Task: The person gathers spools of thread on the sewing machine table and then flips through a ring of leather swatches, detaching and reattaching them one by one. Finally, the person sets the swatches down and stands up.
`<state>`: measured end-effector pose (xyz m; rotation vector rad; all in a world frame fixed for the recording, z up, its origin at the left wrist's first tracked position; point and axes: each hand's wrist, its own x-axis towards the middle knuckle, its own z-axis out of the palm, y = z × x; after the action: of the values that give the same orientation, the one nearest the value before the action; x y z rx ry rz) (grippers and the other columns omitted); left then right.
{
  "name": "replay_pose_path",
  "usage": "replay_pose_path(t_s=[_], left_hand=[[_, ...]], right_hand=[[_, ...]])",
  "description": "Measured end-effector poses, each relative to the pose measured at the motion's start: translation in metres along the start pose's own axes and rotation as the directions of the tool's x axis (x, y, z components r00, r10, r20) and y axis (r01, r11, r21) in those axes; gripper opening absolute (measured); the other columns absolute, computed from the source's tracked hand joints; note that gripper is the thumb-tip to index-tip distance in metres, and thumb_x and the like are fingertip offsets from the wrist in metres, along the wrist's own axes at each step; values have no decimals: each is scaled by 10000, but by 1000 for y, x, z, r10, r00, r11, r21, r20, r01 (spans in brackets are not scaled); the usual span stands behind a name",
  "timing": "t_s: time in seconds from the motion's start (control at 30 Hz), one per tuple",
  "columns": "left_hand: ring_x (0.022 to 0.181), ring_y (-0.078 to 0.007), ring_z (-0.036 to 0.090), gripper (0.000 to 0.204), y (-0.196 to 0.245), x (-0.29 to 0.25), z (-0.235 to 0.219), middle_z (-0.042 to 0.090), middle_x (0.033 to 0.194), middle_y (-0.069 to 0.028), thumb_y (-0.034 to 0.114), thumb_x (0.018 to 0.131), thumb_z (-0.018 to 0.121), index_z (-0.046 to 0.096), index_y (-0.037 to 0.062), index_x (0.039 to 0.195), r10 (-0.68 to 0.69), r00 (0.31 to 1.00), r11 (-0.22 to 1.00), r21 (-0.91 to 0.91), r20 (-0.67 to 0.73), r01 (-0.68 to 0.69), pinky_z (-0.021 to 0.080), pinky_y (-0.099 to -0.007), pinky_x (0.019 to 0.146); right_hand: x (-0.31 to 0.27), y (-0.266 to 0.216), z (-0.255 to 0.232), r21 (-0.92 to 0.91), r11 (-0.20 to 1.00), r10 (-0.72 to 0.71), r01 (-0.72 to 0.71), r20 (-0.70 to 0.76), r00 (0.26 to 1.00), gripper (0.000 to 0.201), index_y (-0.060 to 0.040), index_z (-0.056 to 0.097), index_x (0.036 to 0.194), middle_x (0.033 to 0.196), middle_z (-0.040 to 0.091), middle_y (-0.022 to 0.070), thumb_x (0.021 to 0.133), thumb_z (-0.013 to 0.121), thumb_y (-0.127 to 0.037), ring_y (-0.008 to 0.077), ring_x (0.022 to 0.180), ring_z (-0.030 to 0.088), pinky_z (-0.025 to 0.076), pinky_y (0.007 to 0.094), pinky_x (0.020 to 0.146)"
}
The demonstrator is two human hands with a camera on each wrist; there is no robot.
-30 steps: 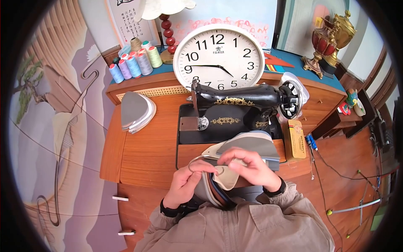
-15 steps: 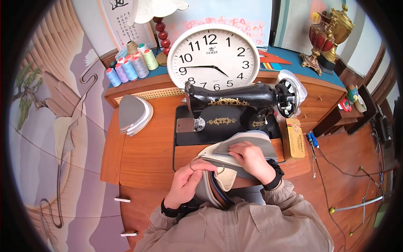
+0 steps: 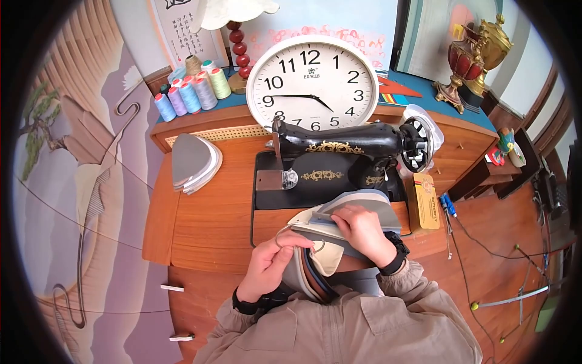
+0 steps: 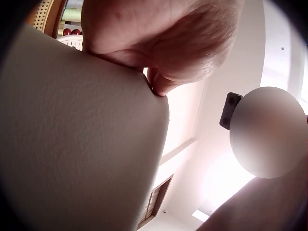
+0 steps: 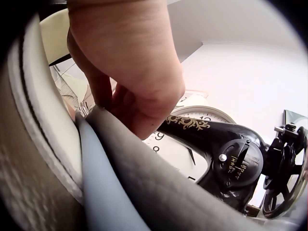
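Note:
My left hand (image 3: 270,264) grips a thin metal ring (image 3: 280,234) threaded through a stack of flat panels (image 3: 295,272) and a cream piece (image 3: 328,257). In the left wrist view, finger and thumb of the left hand (image 4: 163,38) pinch a pale panel's (image 4: 82,125) corner. To the right of the ring, my right hand (image 3: 367,235) is at the narrow end of a grey and cream pile (image 3: 377,210). The right wrist view has the right hand (image 5: 127,57) pinching a grey panel's (image 5: 144,168) tip beside a light blue one (image 5: 98,178).
A black sewing machine (image 3: 339,141) stands behind the hands, a large clock (image 3: 312,82) behind it. At the right is a yellow box (image 3: 424,203). Another pile of panels (image 3: 194,162) lies on the left of the table (image 3: 212,233); thread spools (image 3: 191,97) stand behind.
My right hand has moved from beside the ring's open end to the pile at the right, and its fingers have come onto a grey panel's tip. My left hand has stayed at the ring.

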<state>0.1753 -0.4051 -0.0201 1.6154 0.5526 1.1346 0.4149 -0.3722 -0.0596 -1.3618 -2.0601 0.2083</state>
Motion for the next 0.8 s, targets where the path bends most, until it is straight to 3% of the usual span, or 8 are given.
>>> replay_pose_path(t_s=[0.13, 0.27, 0.47, 0.53, 0.8], left_hand=[[991, -211, 609, 263, -1, -2, -3, 665, 1024, -112, 126, 1029, 413, 630, -8, 1095, 5, 1000, 1000, -28, -2, -5, 444, -325, 917], [991, -211, 608, 267, -1, -4, -7, 666, 1028, -113, 130, 1031, 412, 630, -10, 1093, 20, 1000, 1000, -22, -2, -20, 444, -328, 917], [991, -212, 604, 257, -4, -9, -11, 665, 1033, -113, 102, 1025, 408, 626, -12, 1101, 20, 1000, 998, -56, -11, -21, 441, -328, 922], [992, -212, 603, 255, -4, -9, -12, 664, 1035, -113, 93, 1024, 406, 624, -12, 1104, 14, 1000, 998, -57, -16, -15, 440, -327, 924], [1007, -210, 599, 254, -3, -8, -10, 658, 1038, -117, 95, 1022, 410, 625, -10, 1108, 18, 1000, 998, -61, -4, -18, 436, -323, 932]], right_hand=[[5, -10, -3, -56, 998, -27, 31, 72, 997, 81, -45, 663, 862, 838, 633, 104, 813, 661, -110, 327, 804, 623, 515, 414, 699], [4, -5, 5, -45, 998, -46, 49, 50, 998, 103, -37, 660, 872, 856, 625, 111, 804, 674, -113, 328, 830, 618, 512, 419, 713], [2, -6, 3, 44, 998, 53, -53, -5, 999, 102, -17, 657, 858, 839, 629, 123, 786, 693, -80, 343, 797, 619, 502, 420, 689], [1, -5, 1, 19, 997, 68, -69, 81, 994, 101, -29, 654, 874, 862, 625, 115, 812, 665, -108, 333, 840, 620, 506, 420, 710], [1, -4, 4, 51, 998, 28, -30, 35, 999, 136, -81, 689, 939, 849, 630, 102, 807, 662, -97, 321, 829, 625, 509, 416, 712]])
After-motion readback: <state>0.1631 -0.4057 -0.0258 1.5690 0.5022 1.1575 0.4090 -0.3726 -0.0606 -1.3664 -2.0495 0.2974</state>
